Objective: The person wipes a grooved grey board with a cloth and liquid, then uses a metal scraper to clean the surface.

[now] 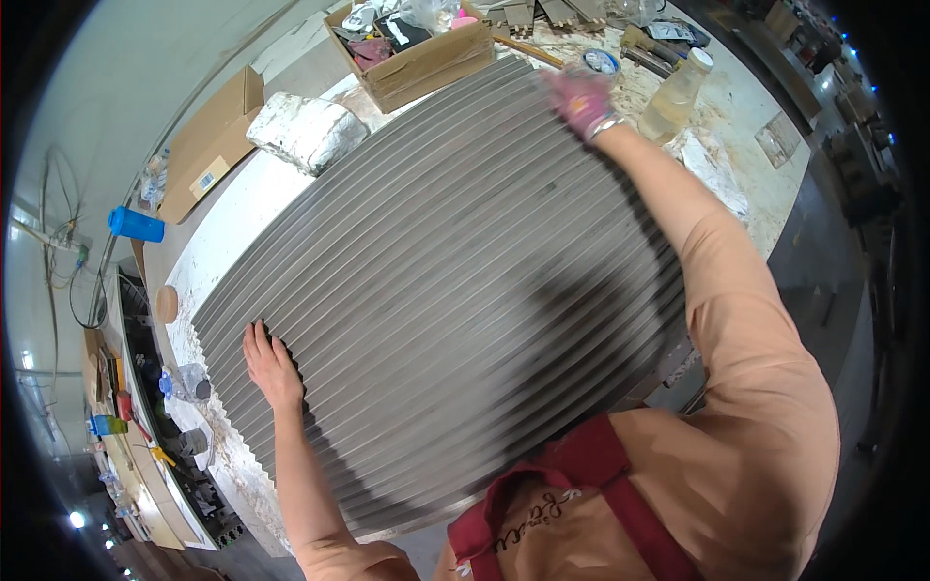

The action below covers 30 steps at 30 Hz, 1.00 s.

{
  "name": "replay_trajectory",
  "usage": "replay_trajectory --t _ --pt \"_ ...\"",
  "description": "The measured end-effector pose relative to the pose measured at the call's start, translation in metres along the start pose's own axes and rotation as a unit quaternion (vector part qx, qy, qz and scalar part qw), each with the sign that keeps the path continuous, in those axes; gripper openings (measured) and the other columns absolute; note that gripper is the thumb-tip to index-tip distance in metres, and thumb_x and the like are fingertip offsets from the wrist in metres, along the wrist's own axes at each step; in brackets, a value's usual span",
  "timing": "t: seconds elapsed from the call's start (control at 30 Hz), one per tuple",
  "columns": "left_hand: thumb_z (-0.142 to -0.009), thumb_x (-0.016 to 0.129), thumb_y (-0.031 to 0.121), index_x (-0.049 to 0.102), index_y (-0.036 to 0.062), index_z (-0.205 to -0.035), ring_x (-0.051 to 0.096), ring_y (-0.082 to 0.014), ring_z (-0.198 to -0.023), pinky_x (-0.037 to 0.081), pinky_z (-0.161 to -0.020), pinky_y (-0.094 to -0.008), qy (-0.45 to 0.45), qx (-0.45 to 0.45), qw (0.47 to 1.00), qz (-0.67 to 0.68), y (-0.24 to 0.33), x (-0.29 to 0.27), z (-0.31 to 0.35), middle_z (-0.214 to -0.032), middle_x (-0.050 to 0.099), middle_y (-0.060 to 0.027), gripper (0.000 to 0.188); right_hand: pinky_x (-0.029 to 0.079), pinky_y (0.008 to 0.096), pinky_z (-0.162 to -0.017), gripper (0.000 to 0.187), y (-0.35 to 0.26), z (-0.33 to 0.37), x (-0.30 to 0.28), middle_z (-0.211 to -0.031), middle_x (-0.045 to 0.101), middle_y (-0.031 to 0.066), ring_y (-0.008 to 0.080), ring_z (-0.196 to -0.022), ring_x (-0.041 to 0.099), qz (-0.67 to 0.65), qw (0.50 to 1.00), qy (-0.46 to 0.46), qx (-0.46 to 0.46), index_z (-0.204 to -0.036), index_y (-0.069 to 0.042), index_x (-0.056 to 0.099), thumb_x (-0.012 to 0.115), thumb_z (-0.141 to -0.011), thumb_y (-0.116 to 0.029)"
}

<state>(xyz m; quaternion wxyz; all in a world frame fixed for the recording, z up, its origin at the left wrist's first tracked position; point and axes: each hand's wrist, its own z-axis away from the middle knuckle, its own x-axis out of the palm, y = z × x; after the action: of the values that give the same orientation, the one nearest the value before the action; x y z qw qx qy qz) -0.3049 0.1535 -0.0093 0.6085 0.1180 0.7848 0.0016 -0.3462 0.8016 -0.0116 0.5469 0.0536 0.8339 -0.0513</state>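
A large grey ridged panel lies across the white worktable, its grooves running lengthwise from lower left to upper right. My left hand, bare, rests flat on the panel near its left end with the fingers stretched out. At the far right corner of the panel is my right hand in a pink glove. Motion smears its fingers, so whether it holds anything does not show. Close by it lie a small round blue-rimmed container and a wooden stick.
Behind the panel stand an open cardboard box of odds and ends and a white wrapped bundle. A clear bottle of yellowish liquid is on the right. A blue cup and a cardboard piece are at left.
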Motion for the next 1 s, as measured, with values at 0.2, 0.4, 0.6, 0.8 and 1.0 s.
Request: replay_trajectory --t 0.2,0.4,0.6,0.8,1.0 --pt "-0.097 0.039 0.026 0.041 0.0098 -0.138 0.032 -0.0327 -0.134 0.028 -0.107 -0.0472 0.004 -0.005 1.0 -0.01 -0.013 -0.003 0.006 -0.145 0.037 -0.0133 0.044 0.049 0.0411 -0.077 0.038 -0.084 0.029 -0.04 -0.101 0.064 0.0127 0.0285 -0.088 0.062 -0.049 0.969 0.073 -0.23 -0.127 -0.022 0.055 0.051 -0.09 -0.031" --pt "-0.097 0.043 0.027 0.043 0.0075 -0.136 0.038 -0.0342 -0.13 0.032 -0.104 -0.0461 -0.017 0.024 0.998 -0.057 -0.028 -0.018 -0.025 -0.141 0.041 -0.0172 0.043 0.048 0.0433 -0.063 0.023 0.0 0.0 -0.044 -0.092 0.068 0.0097 0.0275 -0.077 0.066 0.073 0.996 -0.015 0.05 -0.107 -0.019 0.061 0.048 -0.09 -0.028" --pt "-0.099 0.033 0.043 0.04 0.0117 -0.141 0.033 -0.0324 -0.134 0.028 -0.107 -0.0469 -0.038 -0.108 0.991 -0.076 -0.04 0.004 -0.032 -0.147 0.036 -0.0142 0.052 0.032 0.0524 -0.105 0.039 -0.23 0.041 -0.042 -0.128 0.054 0.0091 0.0297 -0.116 0.052 -0.144 0.95 -0.057 -0.272 -0.131 -0.025 0.05 0.048 -0.093 -0.034" --pt "-0.099 0.033 0.045 0.038 0.0156 -0.142 0.032 -0.0311 -0.135 0.027 -0.107 -0.0476 -0.032 -0.098 0.993 -0.064 -0.033 0.006 -0.035 -0.148 0.034 -0.0116 0.052 0.041 0.0437 -0.095 0.045 -0.074 0.02 0.014 -0.132 0.051 0.0084 0.0274 -0.108 0.058 -0.127 0.988 -0.028 -0.085 -0.134 -0.021 0.047 0.054 -0.09 -0.025" --pt "-0.099 0.03 0.047 0.036 0.0205 -0.143 0.027 -0.0297 -0.138 0.023 -0.107 -0.0517 -0.044 -0.135 0.987 -0.075 -0.034 0.006 -0.034 -0.152 0.029 -0.0061 0.052 0.052 0.0401 -0.077 0.031 -0.032 -0.028 -0.055 -0.102 0.066 0.0097 0.0288 -0.088 0.064 -0.038 0.996 -0.036 0.074 -0.118 -0.024 0.06 0.056 -0.088 -0.028"
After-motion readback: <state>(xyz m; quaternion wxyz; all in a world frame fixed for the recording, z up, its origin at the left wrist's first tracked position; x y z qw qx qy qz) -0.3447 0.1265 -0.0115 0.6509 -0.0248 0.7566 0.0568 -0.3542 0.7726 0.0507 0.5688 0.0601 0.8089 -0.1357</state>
